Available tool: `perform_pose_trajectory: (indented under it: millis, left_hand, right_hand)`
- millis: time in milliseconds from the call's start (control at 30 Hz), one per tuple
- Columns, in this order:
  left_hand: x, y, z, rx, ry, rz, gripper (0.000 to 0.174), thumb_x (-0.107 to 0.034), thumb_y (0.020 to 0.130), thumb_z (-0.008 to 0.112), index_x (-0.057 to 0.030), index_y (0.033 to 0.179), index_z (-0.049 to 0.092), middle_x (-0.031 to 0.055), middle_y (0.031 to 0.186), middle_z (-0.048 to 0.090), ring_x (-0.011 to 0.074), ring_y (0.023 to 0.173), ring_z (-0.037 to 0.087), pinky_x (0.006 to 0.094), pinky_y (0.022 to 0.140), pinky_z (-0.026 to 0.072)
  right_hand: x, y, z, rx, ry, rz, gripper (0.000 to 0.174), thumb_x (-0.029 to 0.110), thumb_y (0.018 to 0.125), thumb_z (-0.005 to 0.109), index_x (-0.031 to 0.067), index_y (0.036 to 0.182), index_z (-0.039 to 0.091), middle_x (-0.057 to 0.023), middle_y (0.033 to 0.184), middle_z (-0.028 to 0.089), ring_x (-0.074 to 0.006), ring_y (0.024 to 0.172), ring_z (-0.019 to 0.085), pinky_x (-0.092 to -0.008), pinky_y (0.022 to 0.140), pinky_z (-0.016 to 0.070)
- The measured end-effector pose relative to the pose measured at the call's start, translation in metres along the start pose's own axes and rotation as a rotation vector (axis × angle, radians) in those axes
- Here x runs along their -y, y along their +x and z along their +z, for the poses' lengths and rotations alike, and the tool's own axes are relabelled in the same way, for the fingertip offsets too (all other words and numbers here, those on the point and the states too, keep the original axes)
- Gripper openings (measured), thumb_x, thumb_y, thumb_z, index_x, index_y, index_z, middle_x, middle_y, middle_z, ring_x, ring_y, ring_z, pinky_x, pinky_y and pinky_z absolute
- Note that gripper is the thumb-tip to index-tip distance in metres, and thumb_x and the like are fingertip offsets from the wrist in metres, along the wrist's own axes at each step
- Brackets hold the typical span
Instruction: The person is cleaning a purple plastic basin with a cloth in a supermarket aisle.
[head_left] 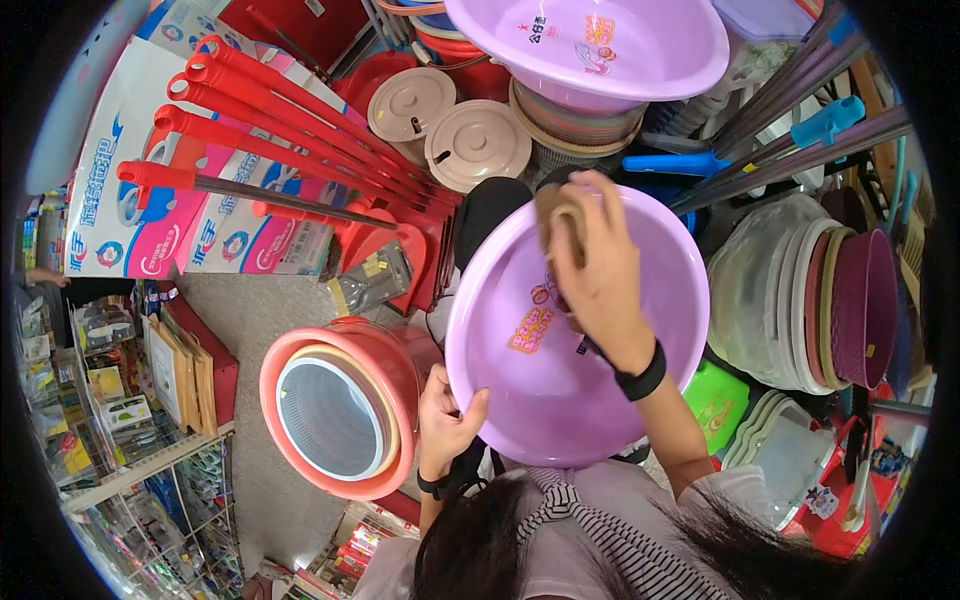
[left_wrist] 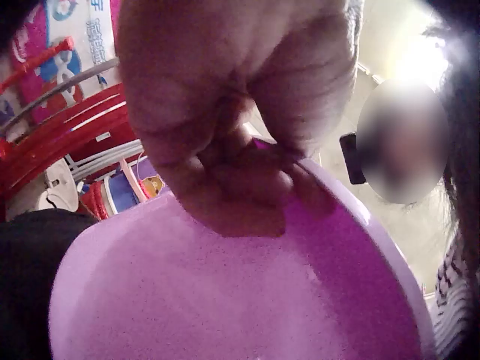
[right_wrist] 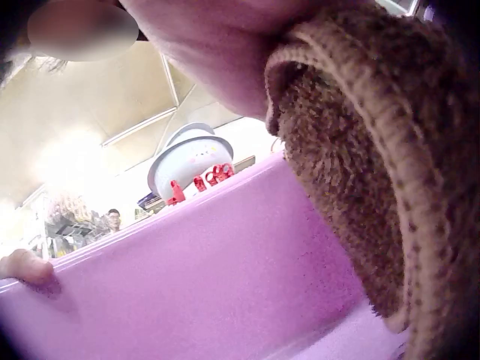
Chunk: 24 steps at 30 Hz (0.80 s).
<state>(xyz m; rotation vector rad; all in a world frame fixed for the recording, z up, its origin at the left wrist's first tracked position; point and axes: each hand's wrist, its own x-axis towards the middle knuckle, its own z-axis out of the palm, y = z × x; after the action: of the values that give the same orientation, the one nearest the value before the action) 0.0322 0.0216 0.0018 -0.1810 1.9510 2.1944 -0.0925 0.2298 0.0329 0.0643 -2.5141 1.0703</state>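
A round light-purple plastic basin [head_left: 500, 400] with orange printing inside is tilted up in front of the person's body. The left hand [head_left: 445, 425] grips its near left rim, thumb over the edge on the inner side. In the left wrist view, the fingers [left_wrist: 240, 202] of this hand curl at the basin's rim. Inside the basin, the right hand [head_left: 605, 280] holds a folded brown cloth [right_wrist: 337, 165] with a stitched border and a fuzzy pile. The cloth is close to the basin's far inner wall, and the hand covers part of the printing.
On the left floor stands a coral bucket [head_left: 270, 400] with a white basket [head_left: 335, 420] inside. Red-capped poles [head_left: 230, 150] lean at upper left. Another purple basin [head_left: 660, 50] tops a stack at the far side. Nested tubs [head_left: 780, 300] stand right; shelves [head_left: 140, 500] line the left.
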Motion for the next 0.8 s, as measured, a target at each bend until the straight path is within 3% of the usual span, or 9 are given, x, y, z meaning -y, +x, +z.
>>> perform_pose_trajectory:
  millis: [33, 100, 200, 300, 467, 533, 633, 700, 800]
  left_hand:
    - [-0.001, 0.002, 0.005, -0.002, -0.005, 0.001, 0.025, 0.002, 0.087, 0.063, -0.0017, 0.100, 0.042, 0.0066, 0.087, 0.062, 0.0062, 0.075, 0.062, 0.0204, 0.064, 0.0502]
    - [-0.004, 0.006, 0.012, 0.038, -0.006, -0.055, 0.025, 0.002, 0.087, 0.062, -0.0015, 0.101, 0.042, 0.0068, 0.088, 0.062, 0.0069, 0.075, 0.062, 0.0208, 0.064, 0.0505]
    - [0.000, 0.003, 0.006, 0.034, -0.008, -0.097, 0.026, 0.003, 0.087, 0.062, -0.0011, 0.102, 0.041, 0.0058, 0.087, 0.061, 0.0077, 0.076, 0.062, 0.0212, 0.065, 0.0510]
    - [-0.001, 0.001, 0.003, 0.017, -0.023, -0.110, 0.027, 0.003, 0.086, 0.063, -0.0007, 0.102, 0.042, 0.0059, 0.089, 0.061, 0.0080, 0.077, 0.062, 0.0212, 0.066, 0.0514]
    - [0.000, 0.004, -0.006, 0.088, -0.031, -0.084, 0.032, 0.002, 0.085, 0.065, 0.0010, 0.108, 0.043, 0.0068, 0.096, 0.061, 0.0095, 0.085, 0.062, 0.0238, 0.073, 0.0518]
    - [-0.006, 0.009, -0.016, 0.243, 0.017, -0.089, 0.040, -0.006, 0.086, 0.069, 0.0019, 0.115, 0.043, 0.0057, 0.101, 0.061, 0.0103, 0.093, 0.060, 0.0261, 0.081, 0.0497]
    - [-0.004, 0.019, -0.031, 0.277, -0.009, 0.026, 0.046, -0.016, 0.087, 0.070, 0.0014, 0.120, 0.042, 0.0040, 0.101, 0.061, 0.0104, 0.094, 0.059, 0.0276, 0.083, 0.0477]
    - [-0.006, 0.023, -0.026, 0.241, -0.060, -0.008, 0.044, -0.022, 0.090, 0.067, 0.0009, 0.118, 0.042, 0.0049, 0.100, 0.060, 0.0091, 0.089, 0.059, 0.0250, 0.076, 0.0477]
    - [-0.008, 0.031, -0.010, 0.168, -0.060, 0.008, 0.028, -0.007, 0.091, 0.063, -0.0003, 0.109, 0.042, 0.0070, 0.098, 0.059, 0.0074, 0.082, 0.059, 0.0209, 0.068, 0.0487]
  right_hand:
    - [0.007, -0.005, 0.002, 0.003, -0.002, -0.004, 0.026, 0.012, 0.085, 0.061, 0.0107, 0.111, 0.056, -0.0147, 0.132, 0.044, -0.0307, 0.069, 0.065, -0.0410, 0.056, 0.0533]
    - [0.034, -0.020, 0.010, 0.189, 0.085, -0.065, 0.025, 0.012, 0.086, 0.060, 0.0107, 0.111, 0.056, -0.0152, 0.132, 0.044, -0.0322, 0.068, 0.065, -0.0413, 0.057, 0.0536]
    - [0.042, -0.027, 0.012, 0.235, 0.172, -0.106, 0.025, 0.012, 0.085, 0.060, 0.0100, 0.110, 0.056, -0.0161, 0.133, 0.045, -0.0326, 0.068, 0.066, -0.0412, 0.058, 0.0544]
    - [0.013, -0.014, 0.002, 0.114, -0.017, -0.004, 0.026, 0.011, 0.085, 0.060, 0.0083, 0.111, 0.055, -0.0163, 0.133, 0.046, -0.0343, 0.070, 0.066, -0.0414, 0.059, 0.0548]
    - [-0.010, 0.002, -0.009, 0.072, 0.048, 0.017, 0.027, 0.009, 0.086, 0.057, 0.0064, 0.113, 0.053, -0.0174, 0.130, 0.048, -0.0398, 0.076, 0.064, -0.0441, 0.064, 0.0544]
    - [-0.006, 0.001, -0.009, 0.113, 0.120, 0.016, 0.027, 0.008, 0.086, 0.056, 0.0050, 0.112, 0.053, -0.0184, 0.128, 0.049, -0.0424, 0.079, 0.063, -0.0459, 0.068, 0.0532]
    - [-0.005, -0.004, -0.004, 0.151, 0.163, -0.001, 0.027, 0.008, 0.086, 0.056, 0.0052, 0.113, 0.053, -0.0183, 0.128, 0.049, -0.0425, 0.079, 0.063, -0.0463, 0.068, 0.0529]
    - [-0.001, -0.005, -0.002, 0.173, 0.185, -0.025, 0.028, 0.008, 0.085, 0.057, 0.0062, 0.113, 0.053, -0.0176, 0.131, 0.048, -0.0408, 0.076, 0.064, -0.0443, 0.066, 0.0537]
    - [0.020, -0.013, 0.001, 0.236, 0.004, -0.026, 0.029, 0.010, 0.083, 0.061, 0.0078, 0.111, 0.056, -0.0179, 0.138, 0.042, -0.0340, 0.070, 0.066, -0.0392, 0.059, 0.0548]
